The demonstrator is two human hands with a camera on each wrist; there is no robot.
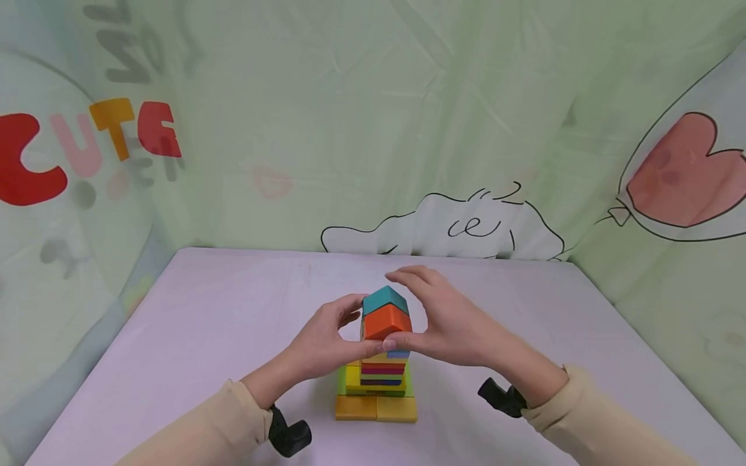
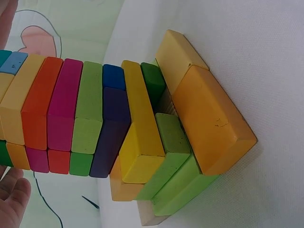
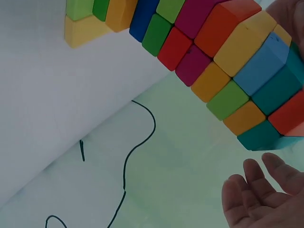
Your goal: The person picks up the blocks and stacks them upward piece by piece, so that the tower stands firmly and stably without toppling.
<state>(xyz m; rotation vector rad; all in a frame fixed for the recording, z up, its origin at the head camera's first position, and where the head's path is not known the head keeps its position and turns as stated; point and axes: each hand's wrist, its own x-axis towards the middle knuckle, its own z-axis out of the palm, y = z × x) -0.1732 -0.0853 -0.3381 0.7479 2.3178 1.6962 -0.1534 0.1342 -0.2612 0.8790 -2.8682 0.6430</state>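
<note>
A tower of colourful wooden blocks (image 1: pixel 383 369) rises from a wider block base (image 1: pixel 375 409). At its top are an orange block (image 1: pixel 387 321) and a teal block (image 1: pixel 385 296), both with peaked fronts in the head view. My left hand (image 1: pixel 326 336) holds the upper tower from the left, thumb across the front and index finger by the teal block. My right hand (image 1: pixel 449 323) is on the other side, its thumb at the orange block's lower edge. The other right fingers (image 3: pixel 256 190) stand away from the blocks, loosely bent.
A pale lilac cloth (image 1: pixel 233 291) covers the table around the base. Behind it hangs a green printed curtain (image 1: pixel 291 129) with letters and a balloon. Black wrist cameras (image 1: pixel 289 438) hang below both sleeves.
</note>
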